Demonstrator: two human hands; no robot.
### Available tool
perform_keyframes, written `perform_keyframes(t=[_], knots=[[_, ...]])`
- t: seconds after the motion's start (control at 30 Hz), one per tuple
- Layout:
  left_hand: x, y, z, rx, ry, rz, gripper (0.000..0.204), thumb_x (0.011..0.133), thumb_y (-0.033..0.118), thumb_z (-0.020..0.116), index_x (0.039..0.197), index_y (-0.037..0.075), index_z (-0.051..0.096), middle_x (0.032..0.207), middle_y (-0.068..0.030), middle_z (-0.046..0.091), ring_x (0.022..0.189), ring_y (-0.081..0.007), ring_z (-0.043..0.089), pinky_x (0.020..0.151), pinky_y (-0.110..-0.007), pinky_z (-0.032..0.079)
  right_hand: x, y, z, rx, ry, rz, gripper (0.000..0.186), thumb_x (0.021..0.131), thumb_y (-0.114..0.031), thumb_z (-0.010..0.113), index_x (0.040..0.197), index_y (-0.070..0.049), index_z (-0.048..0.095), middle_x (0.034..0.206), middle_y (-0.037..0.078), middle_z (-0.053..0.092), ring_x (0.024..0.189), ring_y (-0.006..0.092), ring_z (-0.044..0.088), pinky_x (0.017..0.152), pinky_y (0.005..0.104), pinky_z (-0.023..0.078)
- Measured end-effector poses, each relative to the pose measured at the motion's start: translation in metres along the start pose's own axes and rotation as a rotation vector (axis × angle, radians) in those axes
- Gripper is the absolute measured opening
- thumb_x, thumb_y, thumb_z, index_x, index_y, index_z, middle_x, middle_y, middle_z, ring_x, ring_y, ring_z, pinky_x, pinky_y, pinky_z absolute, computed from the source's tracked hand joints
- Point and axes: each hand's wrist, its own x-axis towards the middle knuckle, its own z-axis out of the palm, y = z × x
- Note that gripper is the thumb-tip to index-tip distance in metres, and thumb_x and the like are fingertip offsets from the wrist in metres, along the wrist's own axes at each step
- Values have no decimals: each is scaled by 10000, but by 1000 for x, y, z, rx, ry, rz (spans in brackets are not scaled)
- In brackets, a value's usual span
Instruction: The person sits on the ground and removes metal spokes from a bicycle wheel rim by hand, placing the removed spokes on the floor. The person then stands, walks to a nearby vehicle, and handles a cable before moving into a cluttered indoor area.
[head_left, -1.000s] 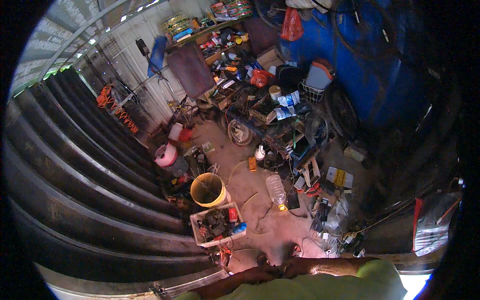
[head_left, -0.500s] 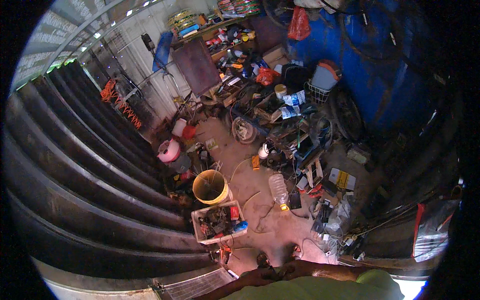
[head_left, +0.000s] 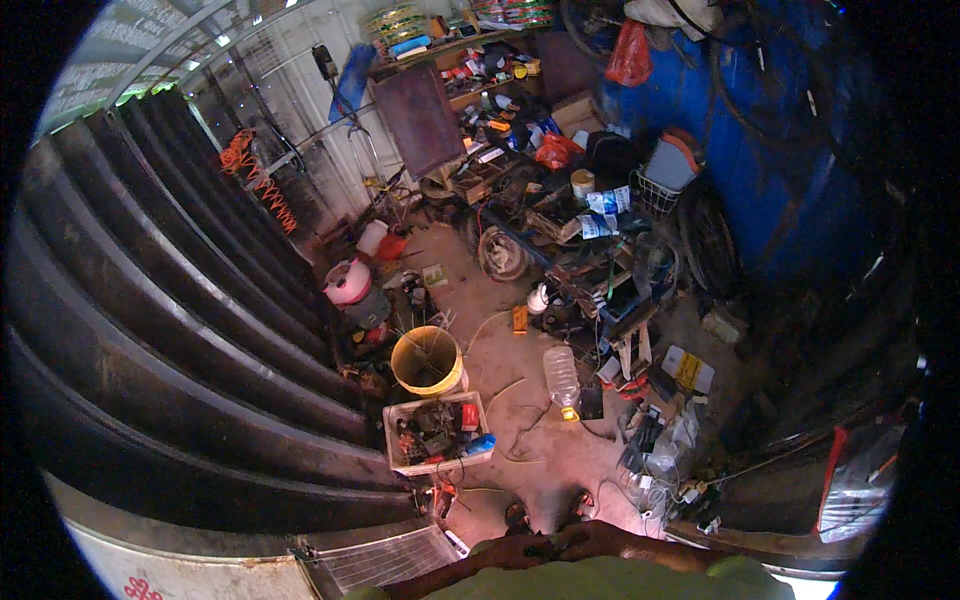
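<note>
Both my hands are at the bottom middle, close together in front of my light green shirt. My left hand comes in along the lower edge with its fingers curled in toward the other hand. My right hand meets it from the right, fingers bent too. A small dark patch lies between them, too small and shaded to name. Just beyond the hands, my feet show on the floor. Nearest on the left is a pale plastic crate with tools, a red box and a blue item inside.
A yellow bucket with rods in it stands behind the crate. A clear plastic bottle lies on the floor. Cables, cartons and a clear bag crowd the right. Farther back are a wheel, a cluttered bench and shelves. Corrugated metal wall lines the left.
The view has shifted slightly, so the room sits a little farther right at the top. My hands stay together at the bottom middle.
</note>
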Motion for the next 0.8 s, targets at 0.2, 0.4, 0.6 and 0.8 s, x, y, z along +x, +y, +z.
perform_keyframes(t=[0.2, 0.4, 0.6, 0.8], knots=[[0, -69, 45, -348, 523, 21, 422, 1034, 320, 637, 1320, 9, 630, 1265, -109, 686, 1169, -245, 647, 1033, -398, 506, 2, 60, -7, 795, 124, 122, 371, 964, -253, 666, 1233, 2, 683, 1140, 96, 714, 1005, 223, 666, 915, 337, 530], [-28, -101, 47, -586, 791, -225, 383, 1065, 322, 551, 1266, 13, 654, 1163, -84, 717, 1101, -211, 659, 1010, -385, 500, -8, 48, -8, 988, 261, 46, 429, 908, -335, 660, 1194, -16, 664, 1073, 109, 690, 784, 175, 528, 703, 308, 426], [-90, -17, 53, -967, 796, -319, 393, 1039, 358, 551, 1268, 69, 688, 1193, -88, 721, 1086, -254, 666, 976, -424, 515, -32, 51, -11, 1197, 444, -54, 474, 853, -402, 655, 1158, -40, 648, 997, 105, 659, 599, 136, 413, 529, 278, 340], [-145, -114, 87, -1215, 622, -343, 356, 1041, 443, 585, 1060, 105, 695, 624, -12, 613, 450, -116, 522, 398, -260, 388, -63, 43, -18, 1411, 336, -288, 427, 862, -452, 664, 1078, -84, 670, 1044, 111, 676, 669, 200, 526, 525, 330, 405]])
